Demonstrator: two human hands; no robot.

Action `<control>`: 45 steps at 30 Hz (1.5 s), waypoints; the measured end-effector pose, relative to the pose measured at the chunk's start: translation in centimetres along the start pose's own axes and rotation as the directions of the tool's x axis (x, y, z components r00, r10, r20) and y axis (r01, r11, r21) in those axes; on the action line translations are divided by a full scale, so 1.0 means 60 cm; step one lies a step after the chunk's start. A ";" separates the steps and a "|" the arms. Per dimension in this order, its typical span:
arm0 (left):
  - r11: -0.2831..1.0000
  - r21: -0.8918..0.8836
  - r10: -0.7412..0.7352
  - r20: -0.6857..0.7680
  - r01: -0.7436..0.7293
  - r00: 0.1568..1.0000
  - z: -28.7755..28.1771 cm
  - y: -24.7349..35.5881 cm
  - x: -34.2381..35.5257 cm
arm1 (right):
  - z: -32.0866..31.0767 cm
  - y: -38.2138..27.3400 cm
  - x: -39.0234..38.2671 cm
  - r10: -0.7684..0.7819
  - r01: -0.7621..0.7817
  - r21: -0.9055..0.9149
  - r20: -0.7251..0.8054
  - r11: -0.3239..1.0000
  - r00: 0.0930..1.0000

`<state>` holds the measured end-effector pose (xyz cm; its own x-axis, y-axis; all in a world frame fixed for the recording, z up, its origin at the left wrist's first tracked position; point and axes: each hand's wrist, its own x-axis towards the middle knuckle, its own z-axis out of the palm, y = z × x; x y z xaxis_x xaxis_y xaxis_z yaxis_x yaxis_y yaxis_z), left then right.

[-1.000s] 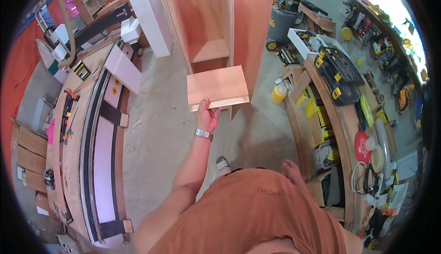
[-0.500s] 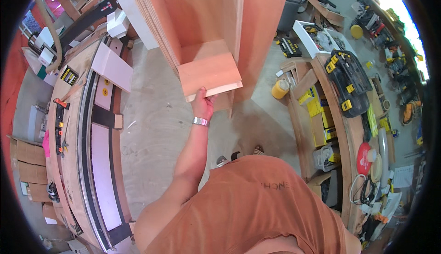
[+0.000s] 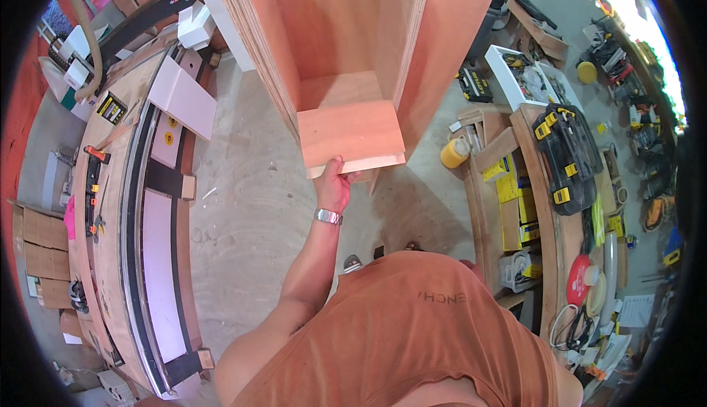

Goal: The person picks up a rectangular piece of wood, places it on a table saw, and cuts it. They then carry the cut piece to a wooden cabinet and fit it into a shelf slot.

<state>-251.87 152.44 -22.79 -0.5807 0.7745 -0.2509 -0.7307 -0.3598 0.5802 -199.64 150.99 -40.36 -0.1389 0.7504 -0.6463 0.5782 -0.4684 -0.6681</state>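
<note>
Board (image 3: 352, 133), pinched in left hand (image 3: 336, 188) before far cabinet (image 3: 337, 35); apparently aligning, next move needing level aim. Right hand: unseen.

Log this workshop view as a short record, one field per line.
Left hand: grips a wooden piece by its near edge, thumb on top
Left wrist: silver watch
Right hand: not in view
Ahead: tall open plywood cabinet beyond the wooden piece; contact unclear
Left side: long workbench
Right side: wooden bench bearing a black tool case
</note>
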 end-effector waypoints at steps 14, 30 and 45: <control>0.990 -0.124 0.060 -0.043 -0.065 0.997 0.117 0.077 -0.032 | 0.021 -0.045 -0.002 0.036 -0.036 0.024 0.003 0.999 0.999; 0.981 -0.044 0.182 -0.164 -0.191 0.970 0.140 0.082 -0.045 | 0.047 -0.026 -0.004 0.012 -0.009 0.055 -0.049 0.998 0.999; 0.975 -0.057 0.207 -0.132 -0.216 0.969 0.127 0.071 -0.037 | 0.134 -0.740 -0.074 -0.532 0.230 0.638 0.332 0.735 0.779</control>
<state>-250.96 153.14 -13.87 -0.7617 0.6075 -0.2253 -0.6072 -0.5479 0.5754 -231.19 164.72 -10.80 -0.6826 0.6791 -0.2700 -0.1204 -0.4689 -0.8750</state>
